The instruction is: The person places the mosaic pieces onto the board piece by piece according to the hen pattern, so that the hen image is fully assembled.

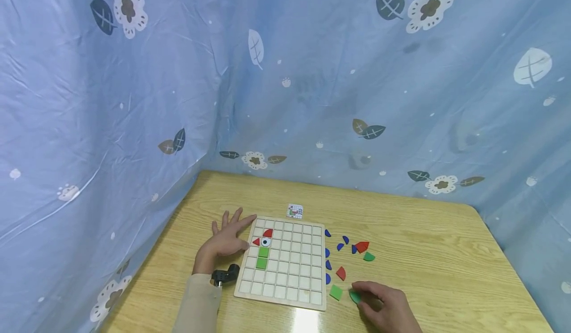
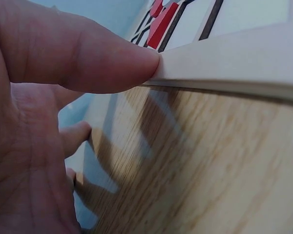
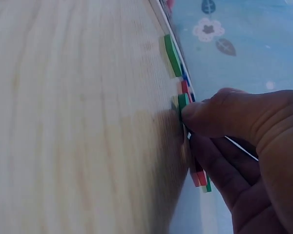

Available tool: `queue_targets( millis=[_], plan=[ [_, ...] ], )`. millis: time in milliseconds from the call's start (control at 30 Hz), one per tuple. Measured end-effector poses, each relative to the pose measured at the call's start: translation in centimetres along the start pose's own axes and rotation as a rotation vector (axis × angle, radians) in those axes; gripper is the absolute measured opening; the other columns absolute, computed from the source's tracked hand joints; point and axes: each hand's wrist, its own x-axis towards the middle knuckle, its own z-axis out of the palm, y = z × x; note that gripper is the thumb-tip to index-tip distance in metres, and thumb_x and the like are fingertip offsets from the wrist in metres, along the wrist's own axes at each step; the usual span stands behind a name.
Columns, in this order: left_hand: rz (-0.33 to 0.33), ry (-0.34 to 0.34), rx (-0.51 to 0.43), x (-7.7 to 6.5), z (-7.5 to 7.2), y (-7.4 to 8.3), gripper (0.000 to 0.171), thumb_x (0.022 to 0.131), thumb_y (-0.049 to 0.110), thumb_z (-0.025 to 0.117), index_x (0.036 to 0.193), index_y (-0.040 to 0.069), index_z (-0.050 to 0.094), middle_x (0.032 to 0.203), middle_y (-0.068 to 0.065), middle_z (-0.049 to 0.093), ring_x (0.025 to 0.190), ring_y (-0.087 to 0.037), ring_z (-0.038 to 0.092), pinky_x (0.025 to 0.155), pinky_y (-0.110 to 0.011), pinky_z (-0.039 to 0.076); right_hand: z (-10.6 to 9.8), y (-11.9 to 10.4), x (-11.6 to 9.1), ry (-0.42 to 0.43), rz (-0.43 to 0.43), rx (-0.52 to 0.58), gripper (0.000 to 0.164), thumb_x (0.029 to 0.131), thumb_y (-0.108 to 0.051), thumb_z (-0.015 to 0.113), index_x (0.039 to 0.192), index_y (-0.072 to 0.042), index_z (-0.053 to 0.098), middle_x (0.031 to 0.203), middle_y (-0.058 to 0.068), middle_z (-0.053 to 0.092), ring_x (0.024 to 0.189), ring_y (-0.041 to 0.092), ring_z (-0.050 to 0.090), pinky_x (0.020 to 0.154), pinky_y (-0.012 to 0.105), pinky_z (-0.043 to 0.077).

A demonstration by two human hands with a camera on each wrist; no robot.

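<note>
A pale wooden grid board (image 1: pixel 294 276) lies on the table. On its left columns sit a red quarter-round piece (image 1: pixel 268 233), a red triangle (image 1: pixel 256 242), a white tile with a black dot (image 1: pixel 265 242) and two green squares (image 1: pixel 263 252). My left hand (image 1: pixel 226 240) rests at the board's left edge, fingers spread; its thumb (image 2: pixel 112 61) touches the rim in the left wrist view. Right of the board, my right hand (image 1: pixel 387 304) pinches a green rounded piece (image 1: pixel 355 297) between thumb and fingers, low at the tabletop. A loose green square (image 1: pixel 336 292) lies beside it.
Several blue half-round pieces (image 1: pixel 327 252) lie along and beyond the board's right edge. Red pieces (image 1: pixel 341 273) and another green rounded piece (image 1: pixel 369 256) are scattered there too. A small pattern card (image 1: pixel 295 211) lies behind the board. Blue flowered curtains (image 1: pixel 312 100) surround the table.
</note>
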Motion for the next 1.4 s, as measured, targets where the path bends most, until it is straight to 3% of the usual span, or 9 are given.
queue_targets(
  millis=[167, 333, 533, 633, 900, 1267, 1400],
  plan=[
    [0.002, -0.002, -0.001, 0.0, -0.1, -0.1, 0.090, 0.082, 0.009, 0.075, 0.167, 0.019, 0.048, 0.183, -0.024, 0.008, 0.165, -0.058, -0.015, 0.120, -0.083, -0.021, 0.3, -0.7, 0.3, 0.065, 0.002, 0.065, 0.036, 0.082, -0.002, 0.092, 0.112, -0.020, 0.084, 0.110, -0.008, 0.085, 0.100, 0.001, 0.077, 0.085, 0.025, 0.065],
    [0.002, 0.000, 0.007, -0.1, -0.1, -0.3, 0.090, 0.082, 0.010, 0.076, 0.167, 0.019, 0.048, 0.183, -0.024, 0.008, 0.165, -0.058, -0.015, 0.120, -0.083, -0.021, 1.0, -2.0, 1.5, 0.107, -0.134, 0.180, 0.036, 0.082, 0.006, 0.088, 0.114, -0.012, 0.084, 0.108, 0.000, 0.085, 0.097, 0.002, 0.078, 0.080, 0.027, 0.067],
    [-0.003, 0.001, 0.001, -0.1, 0.1, -0.4, 0.090, 0.082, 0.009, 0.075, 0.167, 0.019, 0.048, 0.183, -0.024, 0.009, 0.165, -0.058, -0.015, 0.120, -0.084, -0.020, 3.0, -4.4, 3.4, 0.123, -0.300, 0.235, 0.037, 0.082, 0.008, 0.088, 0.114, -0.010, 0.083, 0.109, 0.002, 0.085, 0.095, 0.008, 0.080, 0.081, 0.028, 0.067],
    [-0.002, 0.002, 0.001, -0.1, 0.2, -0.3, 0.089, 0.082, 0.009, 0.075, 0.167, 0.019, 0.048, 0.183, -0.024, 0.009, 0.165, -0.058, -0.015, 0.121, -0.084, -0.019, 4.0, -5.7, 4.3, 0.100, -0.330, 0.257, 0.037, 0.083, 0.009, 0.085, 0.115, -0.009, 0.083, 0.109, 0.003, 0.085, 0.093, 0.012, 0.081, 0.080, 0.032, 0.068],
    [-0.007, 0.002, 0.000, -0.1, 0.1, 0.1, 0.089, 0.083, 0.008, 0.075, 0.167, 0.019, 0.048, 0.183, -0.024, 0.009, 0.165, -0.058, -0.015, 0.121, -0.083, -0.020, 6.6, -8.5, 7.0, -0.039, -0.264, 0.329, 0.030, 0.089, 0.003, 0.083, 0.118, -0.005, 0.083, 0.112, 0.004, 0.085, 0.099, 0.009, 0.080, 0.089, 0.034, 0.068],
    [-0.007, 0.010, 0.002, 0.1, 0.0, 0.1, 0.089, 0.081, 0.009, 0.076, 0.166, 0.019, 0.050, 0.183, -0.025, 0.011, 0.165, -0.059, -0.014, 0.120, -0.084, -0.020, 10.1, -11.4, 9.6, -0.150, -0.322, 0.354, 0.027, 0.092, 0.003, 0.081, 0.118, -0.003, 0.083, 0.114, 0.008, 0.085, 0.102, 0.012, 0.081, 0.090, 0.030, 0.066],
    [0.000, 0.009, 0.004, 0.2, 0.0, -0.1, 0.089, 0.081, 0.009, 0.075, 0.166, 0.018, 0.050, 0.183, -0.026, 0.011, 0.165, -0.059, -0.013, 0.120, -0.085, -0.018, 11.2, -12.1, 10.0, -0.164, -0.387, 0.336, 0.026, 0.091, 0.006, 0.080, 0.116, 0.000, 0.082, 0.113, 0.011, 0.084, 0.103, 0.017, 0.082, 0.091, 0.028, 0.066]
  ],
)
